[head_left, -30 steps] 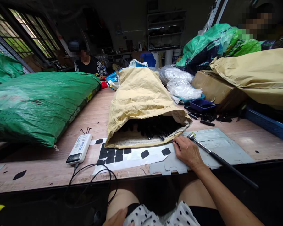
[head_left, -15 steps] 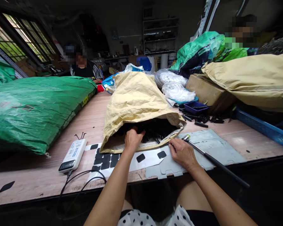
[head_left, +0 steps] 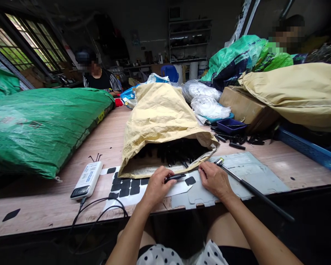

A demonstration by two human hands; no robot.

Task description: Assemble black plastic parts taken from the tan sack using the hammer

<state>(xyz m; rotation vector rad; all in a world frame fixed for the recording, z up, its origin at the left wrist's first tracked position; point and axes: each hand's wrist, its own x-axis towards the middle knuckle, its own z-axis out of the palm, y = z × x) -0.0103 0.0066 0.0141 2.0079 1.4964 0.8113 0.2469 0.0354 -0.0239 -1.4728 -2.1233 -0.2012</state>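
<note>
My left hand (head_left: pixel 159 184) is closed around a slim black pen-like piece (head_left: pixel 175 177), just in front of the bag's mouth. A tan paper sack (head_left: pixel 160 110) lies on its side with its mouth facing me, and a heap of black pieces (head_left: pixel 179 151) shows inside. My right hand (head_left: pixel 214 181) rests on a grey sheet (head_left: pixel 253 173) with its fingers curled by the sack's right lower rim; whatever is under the fingertips is hidden. Beside it lies a long-handled tool (head_left: pixel 248 184) with a metal shaft and black grip, which sticks out past the table edge.
A white power bank (head_left: pixel 86 179) with a black cable stands left, near a strip of black square stickers (head_left: pixel 125 186). A large green sack (head_left: pixel 44 129) fills the left side. Rightward are loose black pieces (head_left: pixel 237 146), a purple tray (head_left: pixel 231 126) and a blue crate (head_left: pixel 309 151). Two people sit beyond.
My left hand has come out of the sack toward me and now holds a black pen-like piece. My right hand stays in about the same place.
</note>
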